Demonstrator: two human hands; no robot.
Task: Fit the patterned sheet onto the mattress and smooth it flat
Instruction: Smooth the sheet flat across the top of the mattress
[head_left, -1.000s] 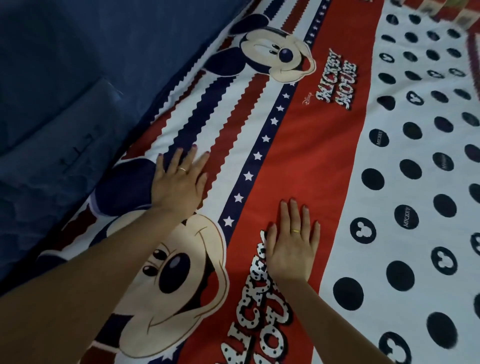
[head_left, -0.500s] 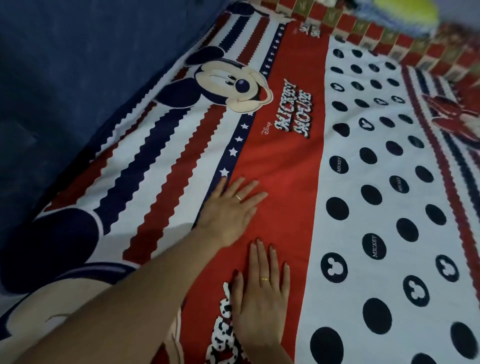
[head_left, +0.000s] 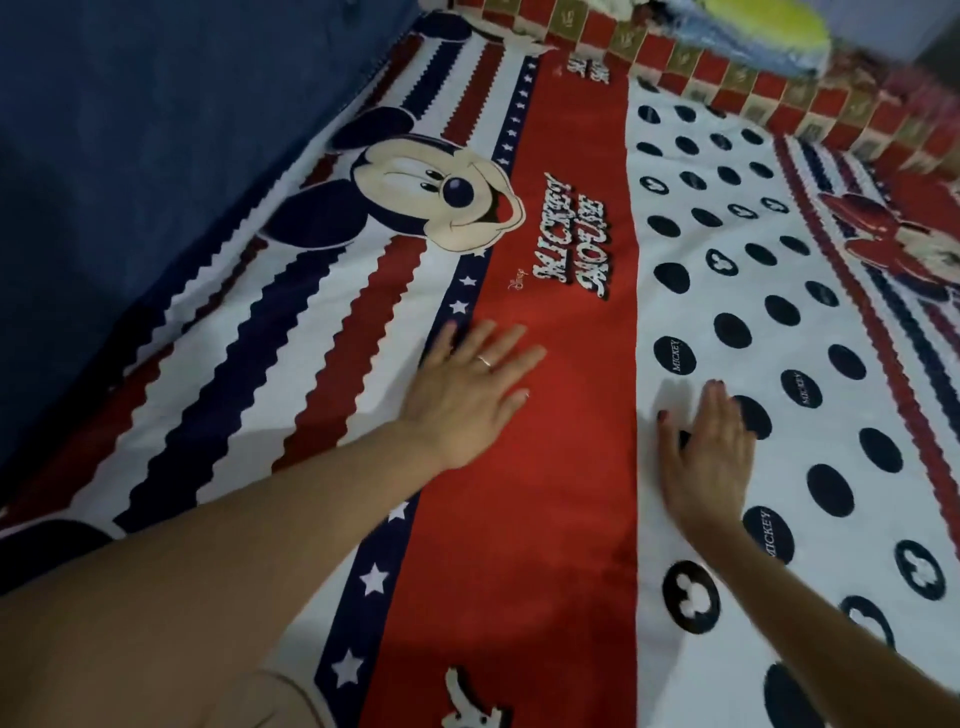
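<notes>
The patterned sheet covers the mattress across the whole view: a cartoon mouse print, red, white and navy zigzag stripes, a red band with lettering, and a white field of black dots. My left hand lies flat with fingers spread on the red band beside the starred navy stripe. My right hand presses flat, fingers straight and together, on the white dotted part just right of the red band. The mattress itself is hidden under the sheet.
A dark blue wall runs along the sheet's left edge. At the far end a red and gold checked border rises, with a yellow and light blue fluffy thing lying above it.
Both hands slid to the right across the sheet. My left hand went from the striped part to the red band; my right hand crossed from the red band onto the dotted white part.
</notes>
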